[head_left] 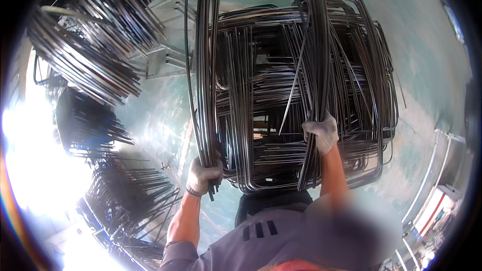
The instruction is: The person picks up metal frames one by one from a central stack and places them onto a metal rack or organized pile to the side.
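My left hand (203,175), in a pale knit glove, is closed round the lower end of a bundle of long dark metal rods (207,70); their cut ends poke out below the fist. My right hand (322,131), gloved too, grips a second upright bundle of metal rods (317,35), whose lower ends reach down past it. Both bundles run out of view at the top edge, so whether they join there cannot be seen. Behind and between them lies a large criss-crossed pile of bent metal rods (266,83) with rounded corners.
At the far left hang or stand more bundles of rods (90,55), with further fanned rods (135,190) below them. Pale metal frame bars (173,60) stand beside these. The greenish floor (422,90) shows to the right, with a metal-edged unit (444,170) at the rim.
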`<action>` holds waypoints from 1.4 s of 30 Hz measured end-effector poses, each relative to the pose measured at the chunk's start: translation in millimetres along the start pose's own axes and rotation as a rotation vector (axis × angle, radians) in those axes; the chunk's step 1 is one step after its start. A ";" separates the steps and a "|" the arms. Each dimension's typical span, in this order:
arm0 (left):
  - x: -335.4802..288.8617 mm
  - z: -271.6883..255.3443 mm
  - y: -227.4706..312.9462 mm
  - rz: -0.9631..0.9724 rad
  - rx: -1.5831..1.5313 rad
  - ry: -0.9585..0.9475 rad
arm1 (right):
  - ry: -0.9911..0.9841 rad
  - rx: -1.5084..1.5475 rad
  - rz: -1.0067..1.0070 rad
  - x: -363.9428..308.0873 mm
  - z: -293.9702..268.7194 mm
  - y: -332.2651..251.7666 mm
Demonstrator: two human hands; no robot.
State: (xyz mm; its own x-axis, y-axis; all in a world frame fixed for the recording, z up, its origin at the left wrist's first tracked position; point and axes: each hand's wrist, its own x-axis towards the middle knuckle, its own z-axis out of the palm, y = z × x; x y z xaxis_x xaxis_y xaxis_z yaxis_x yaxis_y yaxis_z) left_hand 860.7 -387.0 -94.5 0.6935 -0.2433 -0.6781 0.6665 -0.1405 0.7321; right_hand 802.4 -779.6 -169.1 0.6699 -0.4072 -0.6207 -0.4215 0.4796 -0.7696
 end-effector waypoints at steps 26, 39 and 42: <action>-376.9 -84.4 -94.2 0.544 0.021 0.600 | -0.620 0.196 -0.517 -294.0 115.7 -12.1; -684.4 -187.7 -247.3 0.745 0.053 1.003 | -1.062 0.272 -0.546 -555.7 224.1 119.9; -744.5 -203.4 -279.2 0.736 0.153 1.206 | -1.177 0.261 -0.541 -604.2 255.4 152.3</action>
State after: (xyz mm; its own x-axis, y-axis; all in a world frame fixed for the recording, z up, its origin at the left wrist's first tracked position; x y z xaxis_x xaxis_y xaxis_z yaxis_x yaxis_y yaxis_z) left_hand 213.8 28.6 192.8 0.7198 0.6383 0.2730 0.0752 -0.4626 0.8834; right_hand 489.6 -262.0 127.0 0.8986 0.2571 0.3557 0.1060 0.6594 -0.7443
